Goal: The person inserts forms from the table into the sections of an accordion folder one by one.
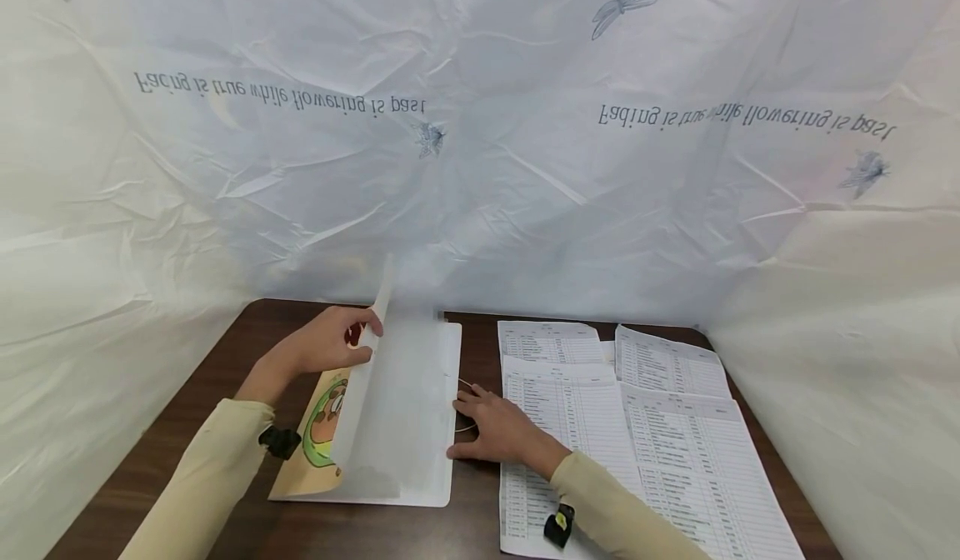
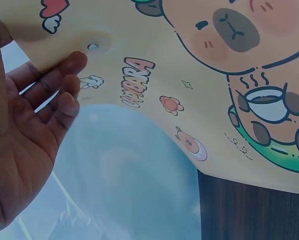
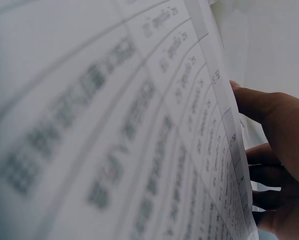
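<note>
Left of centre on the worktop (image 1: 465,531), the folder (image 1: 433,477) lies part open, its cover (image 1: 303,478) bowed up from the right side. My left hand (image 1: 333,342) pinches the raised edge towards the far end, thumb and fingers clamped on the cover. My right hand (image 1: 491,427) is back upward at the folder's right edge, fingers parted and gripping nothing; whether they touch that edge, I cannot tell. To the right, printed sheets (image 1: 555,402) overlap one another, the nearer ones partly beneath my right wrist.

Handling note: cover looks thin and springy, so a light pinch should do; a hard one would probably crease it. One even arc seems best: with the hold towards the far end, the near corner may lag and twist. My right fingers would do well to steady the folder, lest it slide, without pushing at the sheets.

Appearance: outer face of cover tan, printed with a large brown animal (image 2: 279,40), a steaming cup (image 2: 266,106), a red heart (image 2: 54,7) and slanted lettering (image 2: 137,80); small hole (image 2: 92,47) near my left fingertips. Inner face white. Beneath it, a smooth pale leaf (image 1: 408,393), apparently unmarked.
</note>
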{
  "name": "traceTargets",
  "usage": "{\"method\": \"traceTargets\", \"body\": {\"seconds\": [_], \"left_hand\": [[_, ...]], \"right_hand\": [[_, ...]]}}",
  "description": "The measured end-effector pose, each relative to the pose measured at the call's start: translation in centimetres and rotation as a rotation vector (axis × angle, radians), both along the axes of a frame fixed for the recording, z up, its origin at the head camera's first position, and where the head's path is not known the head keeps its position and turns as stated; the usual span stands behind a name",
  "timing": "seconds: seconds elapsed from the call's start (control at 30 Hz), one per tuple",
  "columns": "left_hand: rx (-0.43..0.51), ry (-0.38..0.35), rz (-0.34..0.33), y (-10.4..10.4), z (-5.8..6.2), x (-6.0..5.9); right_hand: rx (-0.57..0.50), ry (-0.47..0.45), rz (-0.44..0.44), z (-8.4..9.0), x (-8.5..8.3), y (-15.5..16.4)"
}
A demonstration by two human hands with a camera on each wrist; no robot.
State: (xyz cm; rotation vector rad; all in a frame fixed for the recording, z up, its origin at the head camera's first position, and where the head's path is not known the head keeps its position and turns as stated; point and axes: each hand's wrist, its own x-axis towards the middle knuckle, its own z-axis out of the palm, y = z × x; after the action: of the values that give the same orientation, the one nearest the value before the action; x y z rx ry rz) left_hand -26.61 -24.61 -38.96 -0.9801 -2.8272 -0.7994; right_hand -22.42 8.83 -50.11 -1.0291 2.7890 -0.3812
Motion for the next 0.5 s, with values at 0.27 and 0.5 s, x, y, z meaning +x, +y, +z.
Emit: {"method": "traceTargets", "body": {"seconds": [0.27,0.5], "left_hand": [[0.095,-0.009,0.012,-0.5,0.0,0.4],[0.21,0.007,0.011,-1.4,-0.6,0.5]], "right_hand": [[0.011,0.002,-0.003,0.0,-0.1,0.0],[0.011,0.004,-0.001,0.1,-0.1,-0.1]]}}
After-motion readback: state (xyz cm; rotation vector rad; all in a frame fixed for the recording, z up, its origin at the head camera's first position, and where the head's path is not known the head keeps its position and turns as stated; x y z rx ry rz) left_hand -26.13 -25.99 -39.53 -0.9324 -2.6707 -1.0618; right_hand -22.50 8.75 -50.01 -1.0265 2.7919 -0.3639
